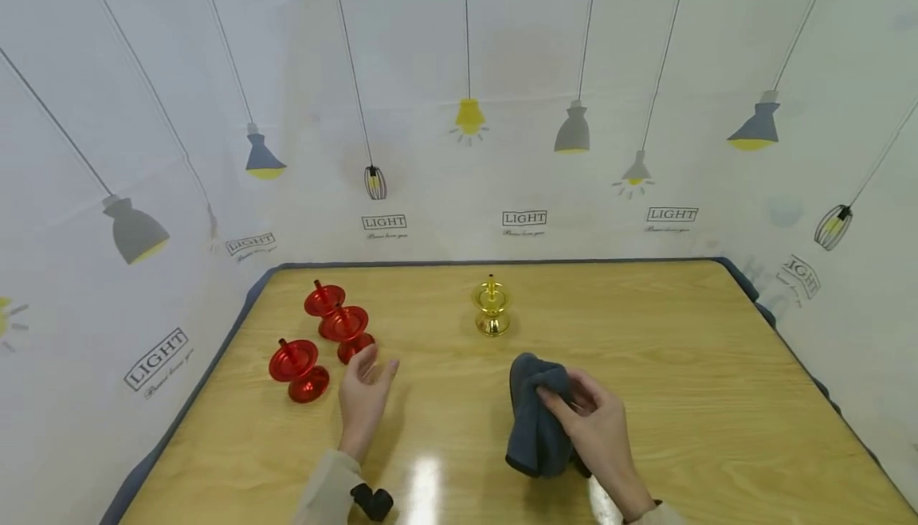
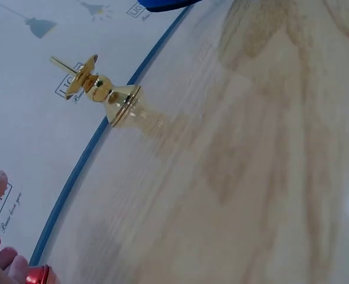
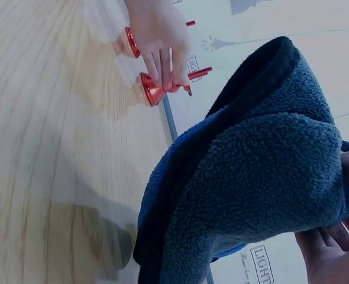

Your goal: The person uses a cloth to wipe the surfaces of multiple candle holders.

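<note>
In the head view my right hand (image 1: 601, 429) pinches a folded dark blue-grey cloth (image 1: 539, 417) above the table. That cloth (image 3: 251, 171) fills much of the right wrist view, hanging from my fingers. My left hand (image 1: 364, 401) is beside the nearest of three shiny red candle holders, with thumb and fingers apart. This red candle holder (image 1: 346, 327) stands just beyond the fingertips; whether they touch it I cannot tell. Left of the hand is another red candle holder (image 1: 296, 366), and a third red one (image 1: 323, 300) stands behind. A gold candle holder (image 1: 492, 306) stands upright farther right.
The wooden table (image 1: 681, 366) has a dark blue edge (image 1: 459, 263) along its back and sides. White sheeting (image 1: 430, 47) printed with hanging lamps rises around it. A black strap piece (image 1: 373, 501) is on my left sleeve.
</note>
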`<state>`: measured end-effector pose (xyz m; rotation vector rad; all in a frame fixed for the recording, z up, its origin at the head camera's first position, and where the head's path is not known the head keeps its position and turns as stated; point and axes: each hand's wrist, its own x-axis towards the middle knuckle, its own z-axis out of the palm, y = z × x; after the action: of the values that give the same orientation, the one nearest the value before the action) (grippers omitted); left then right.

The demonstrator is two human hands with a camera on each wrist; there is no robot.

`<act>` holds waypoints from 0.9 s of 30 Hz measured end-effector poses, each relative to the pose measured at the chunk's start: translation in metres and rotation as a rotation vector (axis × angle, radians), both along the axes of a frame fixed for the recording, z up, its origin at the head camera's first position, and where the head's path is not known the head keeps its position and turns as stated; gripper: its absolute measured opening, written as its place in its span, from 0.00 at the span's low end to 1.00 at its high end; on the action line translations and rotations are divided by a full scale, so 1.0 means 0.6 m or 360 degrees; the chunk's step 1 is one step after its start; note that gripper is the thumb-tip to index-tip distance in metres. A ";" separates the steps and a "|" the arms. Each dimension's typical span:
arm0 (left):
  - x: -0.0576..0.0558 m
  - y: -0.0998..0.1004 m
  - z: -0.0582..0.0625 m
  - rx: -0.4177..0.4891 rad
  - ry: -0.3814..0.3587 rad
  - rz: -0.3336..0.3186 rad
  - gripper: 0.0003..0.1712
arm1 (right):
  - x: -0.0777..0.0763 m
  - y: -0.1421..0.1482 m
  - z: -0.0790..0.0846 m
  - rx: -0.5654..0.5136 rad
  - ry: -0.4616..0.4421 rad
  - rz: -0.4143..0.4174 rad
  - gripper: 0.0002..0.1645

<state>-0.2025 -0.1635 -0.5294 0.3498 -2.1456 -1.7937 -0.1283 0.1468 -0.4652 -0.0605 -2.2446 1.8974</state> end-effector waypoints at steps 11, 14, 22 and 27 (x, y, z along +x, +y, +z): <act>-0.030 -0.044 -0.021 -0.0170 -0.0096 0.0200 0.49 | -0.005 -0.057 -0.010 0.0008 0.0053 0.0206 0.18; -0.045 -0.050 -0.022 -0.0224 -0.0127 0.0240 0.49 | -0.003 -0.067 -0.014 0.0013 0.0024 0.0272 0.18; -0.080 -0.048 0.002 0.0019 -0.0126 0.0319 0.36 | -0.001 -0.063 -0.022 0.0049 0.0003 0.0302 0.17; -0.089 -0.047 -0.006 0.0042 -0.0106 0.0390 0.29 | -0.002 -0.061 -0.025 0.0060 0.0015 0.0329 0.17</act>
<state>-0.2560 -0.1914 -0.5327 0.6574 -2.0230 -1.6938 -0.1295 0.1102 -0.4799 0.1931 -2.3593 1.9476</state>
